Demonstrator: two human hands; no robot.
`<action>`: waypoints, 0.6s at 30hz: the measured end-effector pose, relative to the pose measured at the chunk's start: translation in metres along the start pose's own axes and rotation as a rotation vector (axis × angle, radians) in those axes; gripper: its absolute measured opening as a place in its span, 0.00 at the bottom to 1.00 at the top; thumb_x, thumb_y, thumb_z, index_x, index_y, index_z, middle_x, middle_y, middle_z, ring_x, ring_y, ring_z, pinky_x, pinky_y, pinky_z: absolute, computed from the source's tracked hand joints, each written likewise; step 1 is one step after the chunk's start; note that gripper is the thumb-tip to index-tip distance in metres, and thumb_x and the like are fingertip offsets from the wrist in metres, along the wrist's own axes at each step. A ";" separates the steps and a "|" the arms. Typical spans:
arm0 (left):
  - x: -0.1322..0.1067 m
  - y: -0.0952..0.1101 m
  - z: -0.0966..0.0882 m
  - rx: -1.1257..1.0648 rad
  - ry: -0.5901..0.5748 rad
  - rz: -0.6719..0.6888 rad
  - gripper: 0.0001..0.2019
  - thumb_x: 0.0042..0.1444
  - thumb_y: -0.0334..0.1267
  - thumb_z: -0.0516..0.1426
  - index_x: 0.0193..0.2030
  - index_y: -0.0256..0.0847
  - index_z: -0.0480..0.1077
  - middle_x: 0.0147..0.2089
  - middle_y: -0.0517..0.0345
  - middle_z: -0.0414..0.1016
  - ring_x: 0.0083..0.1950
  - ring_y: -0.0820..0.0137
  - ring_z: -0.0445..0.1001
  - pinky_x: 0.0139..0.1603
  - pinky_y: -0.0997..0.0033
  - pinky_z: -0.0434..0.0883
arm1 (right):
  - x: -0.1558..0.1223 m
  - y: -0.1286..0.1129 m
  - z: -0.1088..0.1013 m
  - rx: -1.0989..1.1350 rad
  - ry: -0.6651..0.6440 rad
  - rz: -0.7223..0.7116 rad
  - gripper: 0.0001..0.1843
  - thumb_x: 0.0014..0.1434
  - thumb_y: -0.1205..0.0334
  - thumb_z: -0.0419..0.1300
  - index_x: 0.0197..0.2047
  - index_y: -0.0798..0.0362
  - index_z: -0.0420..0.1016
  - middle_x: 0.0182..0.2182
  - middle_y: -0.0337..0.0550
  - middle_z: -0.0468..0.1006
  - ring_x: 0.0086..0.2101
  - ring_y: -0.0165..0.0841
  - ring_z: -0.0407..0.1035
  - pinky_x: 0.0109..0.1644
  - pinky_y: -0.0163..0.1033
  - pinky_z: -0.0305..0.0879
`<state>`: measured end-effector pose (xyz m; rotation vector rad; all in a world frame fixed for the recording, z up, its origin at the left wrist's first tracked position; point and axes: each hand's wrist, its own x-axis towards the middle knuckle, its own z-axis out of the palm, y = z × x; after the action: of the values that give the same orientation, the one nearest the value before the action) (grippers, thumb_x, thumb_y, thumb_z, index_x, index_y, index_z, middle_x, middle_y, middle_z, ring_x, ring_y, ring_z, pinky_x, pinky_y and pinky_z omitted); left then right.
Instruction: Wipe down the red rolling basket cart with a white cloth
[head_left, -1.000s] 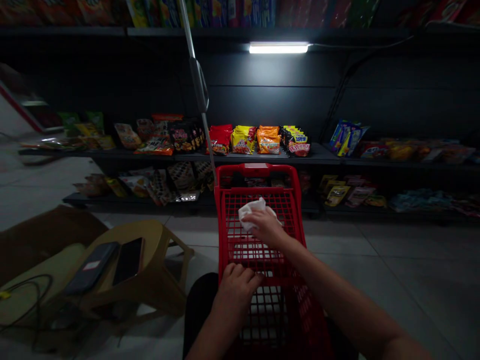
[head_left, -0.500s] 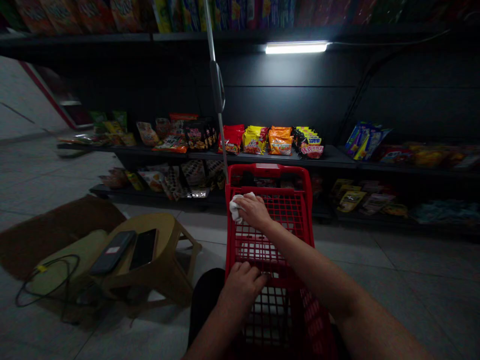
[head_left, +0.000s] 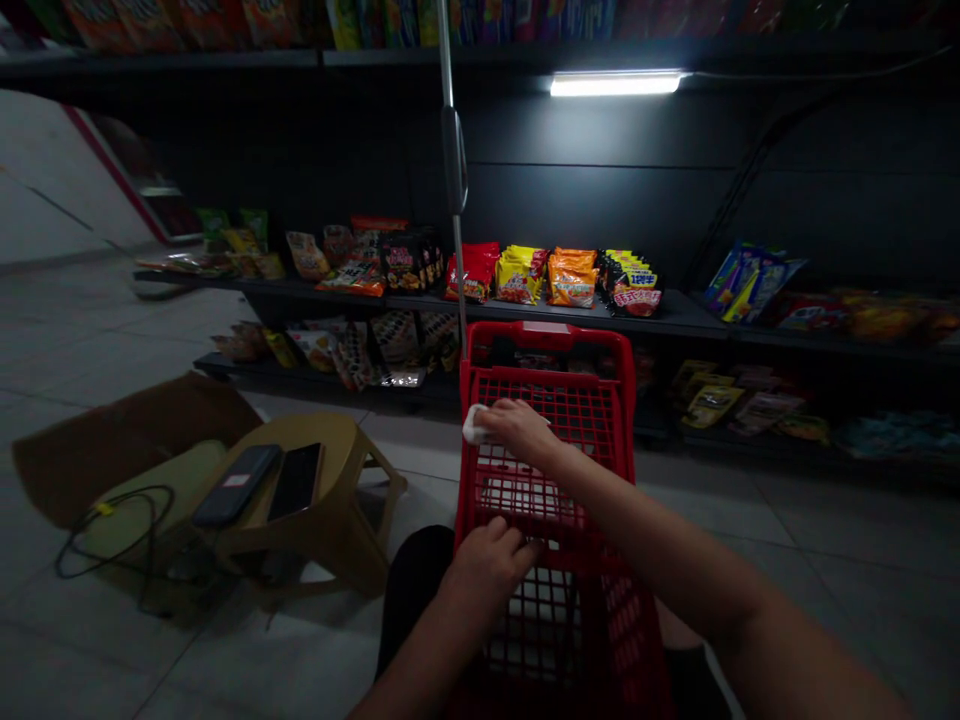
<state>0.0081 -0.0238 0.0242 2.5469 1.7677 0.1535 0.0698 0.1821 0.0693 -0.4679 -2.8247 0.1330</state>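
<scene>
In front of me stands a red plastic shopping basket (head_left: pixel 626 440) with open grid walls. My right hand (head_left: pixel 517 430) is closed on a crumpled white cloth (head_left: pixel 472 425), pressed against the left edge of the upper grid. Lower down, my left hand (head_left: pixel 491 565) grips the basket's crossbar, its fingers curled over the red plastic. A thin metal pole (head_left: pixel 459 250) with a dark grip rises from the basket's upper left corner.
Shelves (head_left: pixel 675 308) with several rows of snack bags (head_left: pixel 574 277) run across behind the basket. To the left are a tan stool (head_left: pixel 337 450) bearing a phone (head_left: pixel 296 482) and a dark flat case (head_left: pixel 238 485), a black cable (head_left: pixel 154 540) and cardboard (head_left: pixel 97 430).
My right hand has moved slightly down along the left edge of the grid with the cloth, less of which shows. My left hand stays on the crossbar. The whole view has shifted a little.
</scene>
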 end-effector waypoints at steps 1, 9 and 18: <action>0.000 0.000 -0.002 0.001 -0.005 0.002 0.16 0.65 0.36 0.54 0.59 0.45 0.69 0.45 0.54 0.76 0.48 0.63 0.71 0.43 0.64 0.72 | 0.010 0.006 0.000 -0.026 0.029 0.084 0.14 0.66 0.64 0.55 0.54 0.48 0.72 0.47 0.45 0.78 0.47 0.37 0.66 0.50 0.41 0.58; -0.004 0.002 0.001 -0.020 -0.044 -0.051 0.18 0.65 0.35 0.54 0.60 0.46 0.69 0.50 0.52 0.77 0.52 0.61 0.71 0.46 0.63 0.75 | -0.022 -0.033 -0.002 0.036 -0.086 -0.195 0.13 0.66 0.65 0.55 0.51 0.47 0.75 0.48 0.41 0.79 0.45 0.37 0.66 0.49 0.40 0.59; 0.000 0.003 0.001 -0.014 -0.048 -0.048 0.18 0.64 0.34 0.54 0.61 0.48 0.68 0.50 0.53 0.77 0.53 0.60 0.71 0.47 0.62 0.75 | -0.025 -0.030 -0.011 -0.078 -0.101 -0.246 0.10 0.67 0.61 0.56 0.50 0.46 0.75 0.48 0.41 0.79 0.46 0.37 0.65 0.48 0.42 0.58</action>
<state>0.0110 -0.0248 0.0234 2.4745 1.8024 0.1018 0.0868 0.1455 0.0771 -0.1290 -2.9665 -0.0029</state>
